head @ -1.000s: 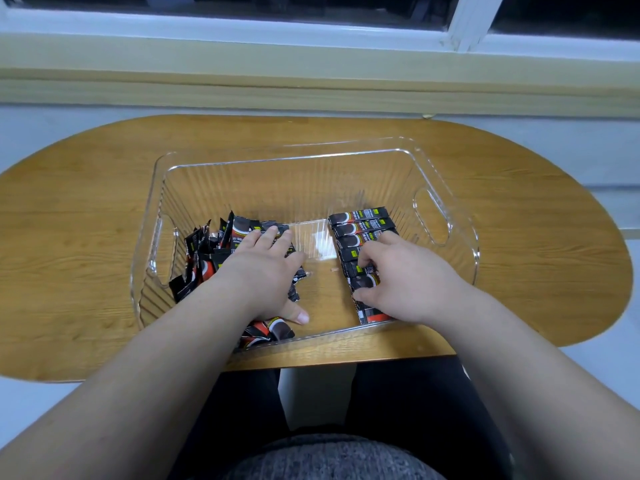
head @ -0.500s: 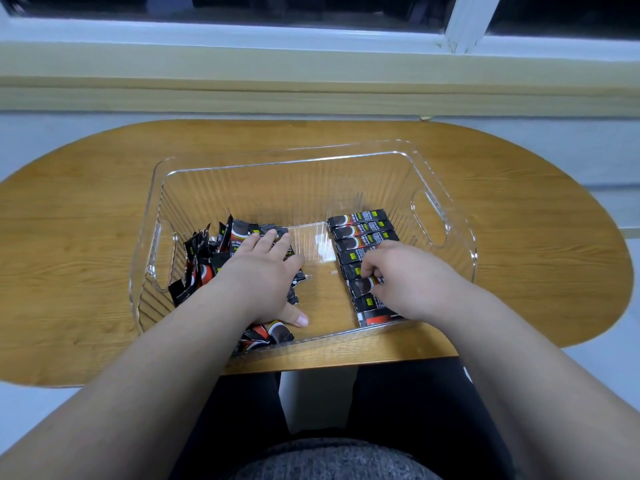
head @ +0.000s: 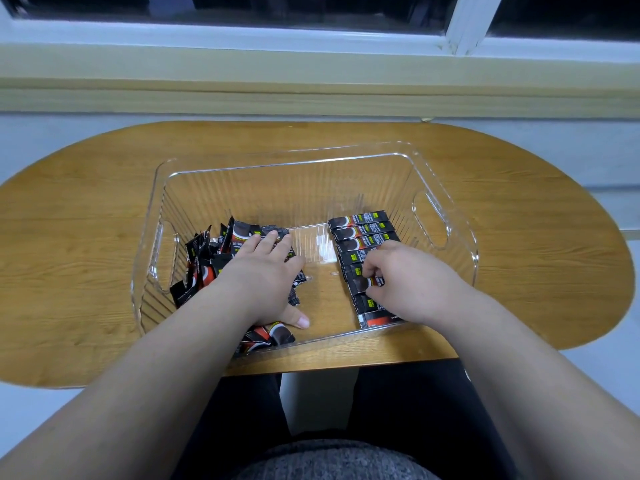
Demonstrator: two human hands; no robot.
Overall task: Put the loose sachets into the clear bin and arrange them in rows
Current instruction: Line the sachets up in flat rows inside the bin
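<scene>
A clear bin (head: 284,161) with ribbed walls and side handle holes stands on the oval wooden table (head: 79,209). Inside it on the left lies a loose heap of black and red sachets (head: 201,265). My left hand (head: 263,278) rests flat on that heap with fingers spread, holding nothing. On the right of the bin a row of sachets (head: 362,233) lies side by side, running from the far side towards me. My right hand (head: 405,282) is over the near part of this row, its fingers pinched on a sachet (head: 360,282).
The table's near edge (head: 329,365) runs just below the bin, with my lap beneath it. A window sill (head: 311,84) and a wall lie beyond the table's far edge. Bare wood shows left and right of the bin.
My right hand has curled from lying flat on the row to pinching one sachet in it. My left hand has stayed on the heap.
</scene>
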